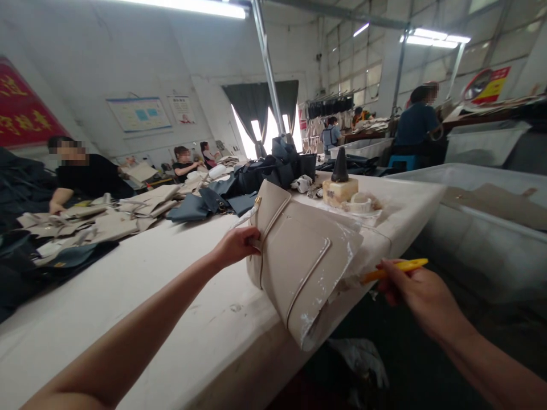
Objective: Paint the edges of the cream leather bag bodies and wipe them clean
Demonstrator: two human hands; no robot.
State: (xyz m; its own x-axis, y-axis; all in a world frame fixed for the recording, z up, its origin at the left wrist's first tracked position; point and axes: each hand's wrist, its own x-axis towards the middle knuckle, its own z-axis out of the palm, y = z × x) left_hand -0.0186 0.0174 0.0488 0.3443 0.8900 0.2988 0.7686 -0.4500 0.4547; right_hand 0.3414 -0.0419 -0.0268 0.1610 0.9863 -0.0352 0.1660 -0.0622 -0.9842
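- Long workshop with white walls, strip lights and a window behind dark curtains [252, 108]; a red banner [25, 108] at far left is cut off by the frame, and its lettering is hard to read
- A white-covered table [128, 307] runs across the view, its surface marked with scuffs and pale smears
- The left hand [235, 247] is closed over the upper edge of a beige leather tote bag [303, 256], its fingers curled and its thumb out of sight
- The bag stands tilted at the table's edge, with its lower corner reaching past the edge; white smears mark its edges, and a small gold-coloured fitting [258, 200] shows near the left hand
- The right hand [421, 296] is closed around a yellow tool [395, 269]; its blurred tip is just beside the bag, and contact cannot be made out
- Beyond the bag, a dark cone [341, 168] stands on a cream block [339, 192], beside a white dish [359, 204]
- Dark bags [273, 173] and beige cut panels [85, 225] lie in heaps along the table, partly overlapping
- Two co-workers sit well apart at left, one in a black top [92, 176], with a hand on the panels; another in a blue top [416, 122] sits at right behind large plastic bins [482, 199]
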